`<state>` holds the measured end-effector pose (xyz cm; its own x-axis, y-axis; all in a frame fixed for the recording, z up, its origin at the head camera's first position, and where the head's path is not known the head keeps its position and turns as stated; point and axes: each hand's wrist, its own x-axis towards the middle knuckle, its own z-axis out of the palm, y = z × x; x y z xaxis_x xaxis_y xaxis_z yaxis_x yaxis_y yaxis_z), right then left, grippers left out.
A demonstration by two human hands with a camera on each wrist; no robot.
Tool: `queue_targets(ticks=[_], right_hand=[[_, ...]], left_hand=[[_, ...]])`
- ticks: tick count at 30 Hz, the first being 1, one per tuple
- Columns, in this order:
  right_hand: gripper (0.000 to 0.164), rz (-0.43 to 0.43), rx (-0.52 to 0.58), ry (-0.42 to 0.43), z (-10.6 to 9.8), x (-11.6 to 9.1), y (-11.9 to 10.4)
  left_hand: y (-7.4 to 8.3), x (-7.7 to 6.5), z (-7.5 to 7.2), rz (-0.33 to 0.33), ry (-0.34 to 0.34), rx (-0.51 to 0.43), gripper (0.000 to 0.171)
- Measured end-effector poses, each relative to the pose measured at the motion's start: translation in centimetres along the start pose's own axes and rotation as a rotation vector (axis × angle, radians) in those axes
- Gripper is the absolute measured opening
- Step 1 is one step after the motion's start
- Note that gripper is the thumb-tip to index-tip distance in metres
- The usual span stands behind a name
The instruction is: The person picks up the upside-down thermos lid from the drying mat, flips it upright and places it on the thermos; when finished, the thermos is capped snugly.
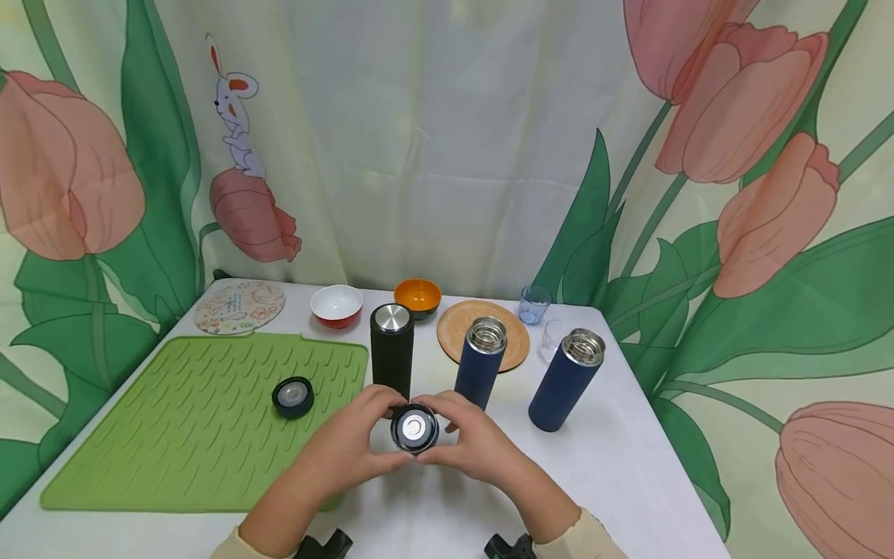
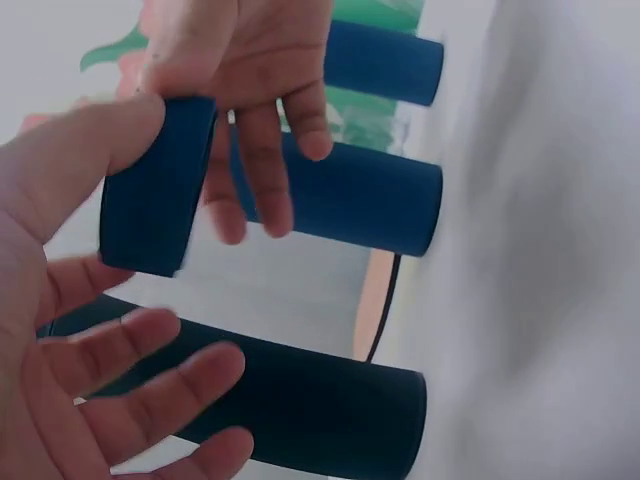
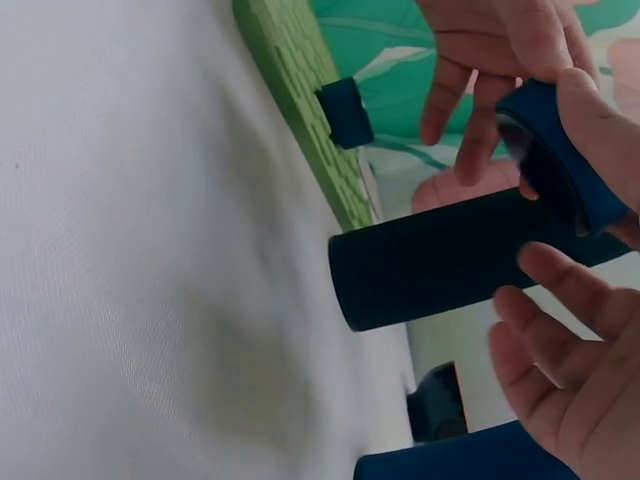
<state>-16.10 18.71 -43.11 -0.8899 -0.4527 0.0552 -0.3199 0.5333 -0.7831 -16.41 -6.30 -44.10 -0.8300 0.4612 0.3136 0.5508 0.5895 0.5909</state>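
Note:
My left hand [image 1: 356, 442] and right hand [image 1: 475, 442] pinch a dark bottle lid [image 1: 415, 428] between thumbs and fingers, one on each side. In the head view the lid's round inner side faces up; the left wrist view shows its blue outer wall [image 2: 155, 190]. The lid is held above the table, apart from it. Just beyond the hands stands a black thermos bottle [image 1: 392, 353] with its silver-topped lid on. Two blue thermos bottles, a nearer one [image 1: 479, 371] and one on the right [image 1: 564, 384], stand uncapped with steel rims showing.
Another dark lid [image 1: 292, 397] lies on the green ridged mat [image 1: 202, 435] to the left. Toward the back are a floral round mat [image 1: 240, 307], a white-and-red bowl [image 1: 337, 306], an orange bowl [image 1: 417, 296], a round wooden plate [image 1: 452, 322], a bluish glass [image 1: 534, 305] and a clear glass [image 1: 552, 340].

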Motion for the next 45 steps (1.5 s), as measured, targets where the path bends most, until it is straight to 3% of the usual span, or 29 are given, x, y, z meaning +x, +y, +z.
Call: queue_targets(ticks=[3, 6, 10, 14, 18, 24, 31, 37, 45], right_hand=[[0.078, -0.009, -0.041, 0.062, 0.1, -0.1, -0.3], [0.079, -0.068, -0.107, 0.135, 0.2, 0.0, -0.6], [0.078, -0.285, -0.282, 0.247, 0.3, 0.0, -1.0], [0.075, -0.531, -0.493, 0.365, 0.2, 0.1, -1.1], [0.077, -0.673, -0.615, 0.417, 0.0, 0.2, -1.1], [0.076, -0.792, -0.716, 0.439, 0.0, 0.1, -1.1], [0.072, -0.893, -0.722, 0.433, -0.2, 0.0, -0.9], [0.064, -0.913, -0.7, 0.38, -0.2, 0.0, -1.2], [0.058, -0.913, -0.715, 0.407, -0.2, 0.0, -1.2]], left_hand=[[0.2, -0.1, 0.1, -0.125, 0.004, -0.082, 0.076], [0.3, 0.0, 0.0, -0.254, -0.003, -0.254, 0.077], [0.3, 0.0, -0.3, -0.327, -0.073, -0.523, 0.05], [0.5, -0.2, -0.7, -0.395, -0.209, -0.75, 0.064], [0.7, -0.3, -0.8, -0.434, -0.293, -0.884, 0.072], [1.1, -0.2, -0.9, -0.418, -0.323, -0.95, 0.065], [1.5, -0.3, -0.9, -0.418, -0.328, -0.96, 0.063], [1.3, -0.5, -0.9, -0.37, -0.353, -0.983, 0.077], [1.4, -0.4, -1.2, -0.335, -0.333, -1.016, 0.066]])
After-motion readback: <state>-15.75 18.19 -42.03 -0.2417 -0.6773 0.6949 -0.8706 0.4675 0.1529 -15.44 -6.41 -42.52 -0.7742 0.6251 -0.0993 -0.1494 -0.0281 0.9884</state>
